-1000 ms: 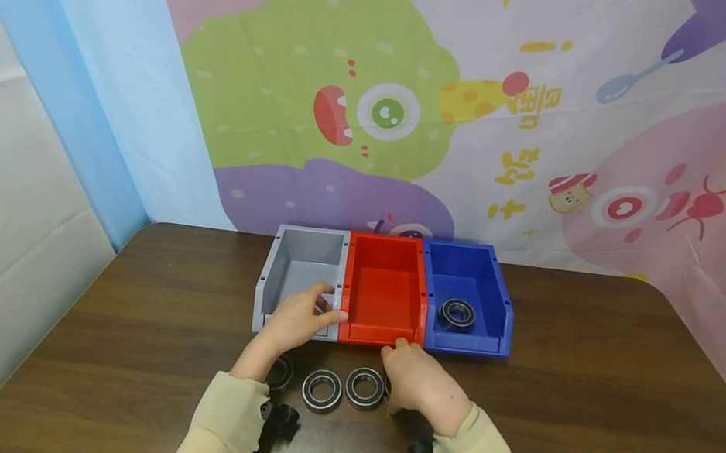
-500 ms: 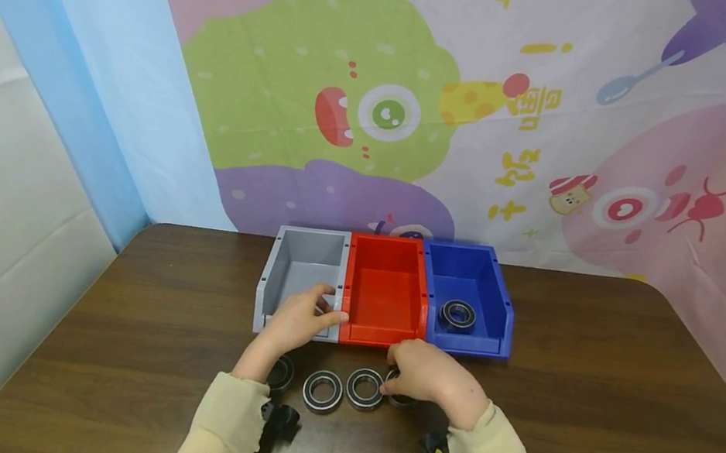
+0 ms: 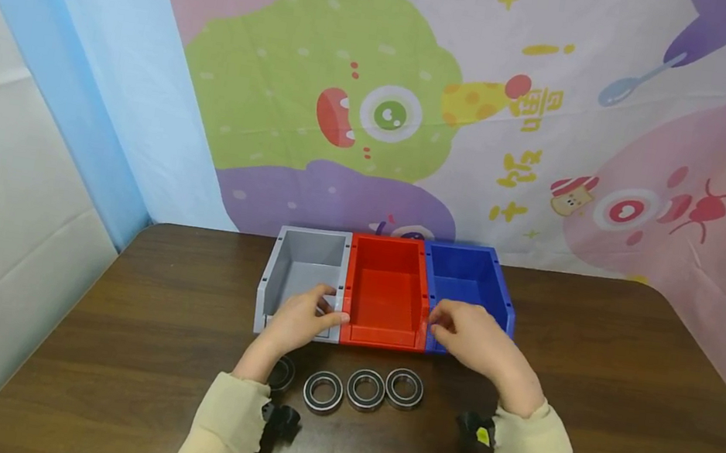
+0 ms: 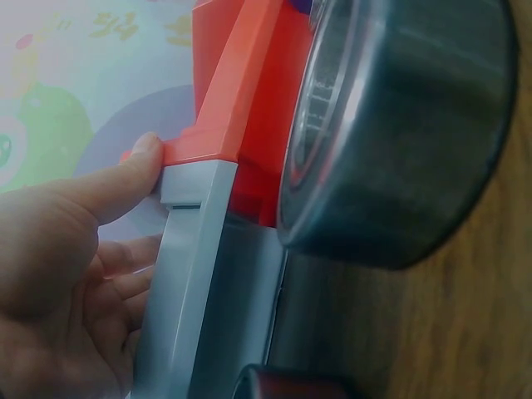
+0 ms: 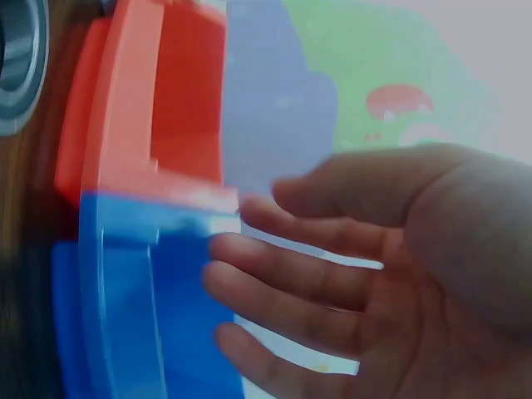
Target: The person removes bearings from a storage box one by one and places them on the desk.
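Note:
My left hand [image 3: 301, 319] rests at the front of the grey bin [image 3: 265, 282]. Its thumb touches the corner where that bin meets the red bin [image 3: 382, 335], and the fingers lie loosely behind the grey wall in the left wrist view. Over the blue bin [image 3: 463, 261] hovers my right hand [image 3: 479, 342], fingers spread and holding nothing in the right wrist view. It hides the bin's lower part in the head view. Ball bearings lie in a row before the bins: one [image 3: 404, 388] at the right, two mid-row [image 3: 366, 390], and a leftmost one [image 3: 281, 375] half covered by my left wrist.
All three bins stand side by side on a brown wooden table [image 3: 563, 350], near its back edge. Behind them hangs a printed cloth [image 3: 397, 44]. Black wrist cameras [image 3: 283, 422] sit below both hands, close to the tabletop.
My right hand has left the rightmost bearing and moved up and right over the blue bin, covering the bearing seen there earlier. The left hand has stayed in place.

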The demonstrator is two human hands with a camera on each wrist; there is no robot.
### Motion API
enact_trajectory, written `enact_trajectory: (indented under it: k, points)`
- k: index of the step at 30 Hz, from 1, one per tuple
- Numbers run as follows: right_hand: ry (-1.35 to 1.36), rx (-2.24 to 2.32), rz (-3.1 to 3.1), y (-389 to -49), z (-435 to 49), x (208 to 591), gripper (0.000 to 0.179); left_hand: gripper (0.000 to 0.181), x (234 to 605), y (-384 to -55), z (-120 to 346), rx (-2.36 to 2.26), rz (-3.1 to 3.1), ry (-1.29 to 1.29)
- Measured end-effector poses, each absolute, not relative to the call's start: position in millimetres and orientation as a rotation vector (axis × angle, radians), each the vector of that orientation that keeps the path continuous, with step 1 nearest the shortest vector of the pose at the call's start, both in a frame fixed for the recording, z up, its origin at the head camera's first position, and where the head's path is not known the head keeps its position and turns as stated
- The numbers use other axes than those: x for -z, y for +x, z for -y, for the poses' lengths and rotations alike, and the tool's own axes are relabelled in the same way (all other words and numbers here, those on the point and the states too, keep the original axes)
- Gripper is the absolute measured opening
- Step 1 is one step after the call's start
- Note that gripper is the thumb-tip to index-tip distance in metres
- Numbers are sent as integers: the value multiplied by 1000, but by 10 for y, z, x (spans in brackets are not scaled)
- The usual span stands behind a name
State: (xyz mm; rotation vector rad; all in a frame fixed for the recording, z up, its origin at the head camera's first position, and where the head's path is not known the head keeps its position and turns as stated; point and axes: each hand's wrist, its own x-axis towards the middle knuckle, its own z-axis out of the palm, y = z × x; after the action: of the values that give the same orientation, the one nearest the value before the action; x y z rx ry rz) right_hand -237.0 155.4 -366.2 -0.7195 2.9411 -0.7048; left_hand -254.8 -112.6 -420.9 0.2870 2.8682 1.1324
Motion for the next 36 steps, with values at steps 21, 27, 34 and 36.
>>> enact_trajectory:
  k: [21, 27, 34, 36]
  points:
    - [-356, 546, -3116, -2742, -1731, 3915, 42, 51, 4188, -2549, 1113, -1142, -2872, 289]
    - [-321, 457, -3066, -2817, -1724, 3933, 47, 51, 4194, -2560, 1115, -1140, -2874, 290]
    - [-253, 460, -3009, -2878, -1696, 3995, 57, 52, 4211, -2555, 1124, -1131, -2880, 289]
    - [-232, 476, -2996, -2883, -1691, 4026, 61, 52, 4225, -2554, 1128, -1128, -2877, 294]
